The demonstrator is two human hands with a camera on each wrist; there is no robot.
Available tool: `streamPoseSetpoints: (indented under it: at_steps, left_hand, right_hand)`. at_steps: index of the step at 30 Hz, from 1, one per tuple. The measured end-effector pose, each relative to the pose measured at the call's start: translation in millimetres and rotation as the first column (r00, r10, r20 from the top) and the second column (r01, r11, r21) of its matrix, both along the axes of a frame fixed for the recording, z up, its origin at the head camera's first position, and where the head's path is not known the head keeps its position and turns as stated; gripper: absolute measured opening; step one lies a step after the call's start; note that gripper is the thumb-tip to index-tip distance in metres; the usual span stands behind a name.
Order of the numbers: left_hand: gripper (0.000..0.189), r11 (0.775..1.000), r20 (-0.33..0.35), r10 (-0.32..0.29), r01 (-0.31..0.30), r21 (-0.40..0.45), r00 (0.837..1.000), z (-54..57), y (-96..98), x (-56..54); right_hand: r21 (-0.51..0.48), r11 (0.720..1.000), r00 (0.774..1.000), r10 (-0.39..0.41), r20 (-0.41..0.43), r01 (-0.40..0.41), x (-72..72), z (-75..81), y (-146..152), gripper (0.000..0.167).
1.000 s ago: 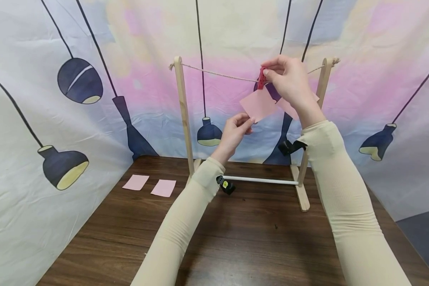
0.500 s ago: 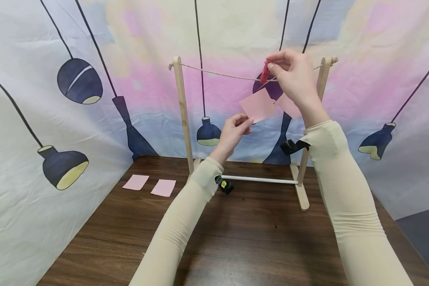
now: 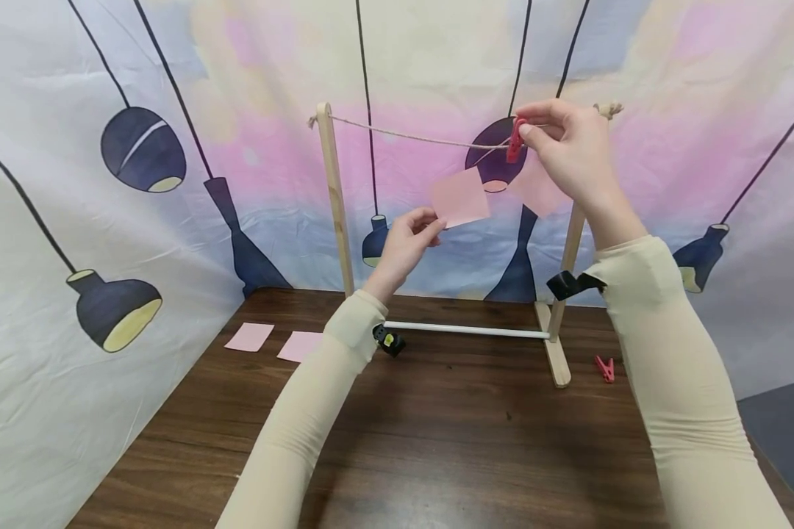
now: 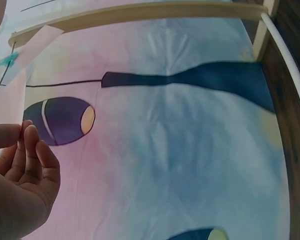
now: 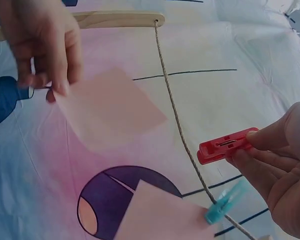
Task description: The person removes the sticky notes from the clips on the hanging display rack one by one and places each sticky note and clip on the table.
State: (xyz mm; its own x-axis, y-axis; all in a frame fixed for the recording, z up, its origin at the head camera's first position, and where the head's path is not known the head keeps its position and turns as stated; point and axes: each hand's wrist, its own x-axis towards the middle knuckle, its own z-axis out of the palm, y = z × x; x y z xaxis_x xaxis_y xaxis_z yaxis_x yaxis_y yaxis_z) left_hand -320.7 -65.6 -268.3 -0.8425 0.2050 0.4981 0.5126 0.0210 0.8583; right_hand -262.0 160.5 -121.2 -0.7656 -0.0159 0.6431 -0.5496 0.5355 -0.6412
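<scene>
My left hand pinches a square pink paper note by its lower left corner, below the rope. Between thumb and fingers of my right hand is a red clothespin, at the rope in the head view and apart from the held note. A second pink note hangs from the rope, partly behind the right hand, and a teal clothespin grips its corner. In the left wrist view the fingers hold the note's edge.
The rope runs between two wooden posts, joined low down by a white rod. Two pink notes lie at the left of the dark table. Another red clothespin lies near the right post's foot.
My right hand has moved right with the red clothespin, off the held note's top corner. My left hand has drawn that note left. The clothespin on the table has come into view.
</scene>
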Motion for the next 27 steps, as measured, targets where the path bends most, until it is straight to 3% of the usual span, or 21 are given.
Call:
streamPoseSetpoints:
  at_steps: [7,16,21,27]
  left_hand:
    - [0.028,0.994,-0.073,0.048,-0.055,-0.094,0.996,7.7,-34.1,6.6]
    - [0.030,0.989,-0.108,0.110,-0.119,-0.087,0.988,19.5,-77.4,20.1]
    - [0.027,0.986,-0.156,0.136,-0.149,-0.077,0.978,25.5,-99.3,28.9]
    - [0.028,0.979,-0.172,0.172,-0.189,-0.083,0.970,21.6,-131.2,42.2]
  right_hand:
    - [0.043,0.999,1.000,-0.010,0.012,0.009,14.7,-5.4,25,0.035]
    - [0.109,0.994,0.996,-0.033,0.087,0.023,28.5,-14.4,56,0.047]
    - [0.189,0.978,0.989,-0.104,0.101,0.084,36.0,-24.0,74,0.048]
    - [0.252,0.956,0.977,-0.181,0.112,0.148,43.6,-45.3,93,0.047]
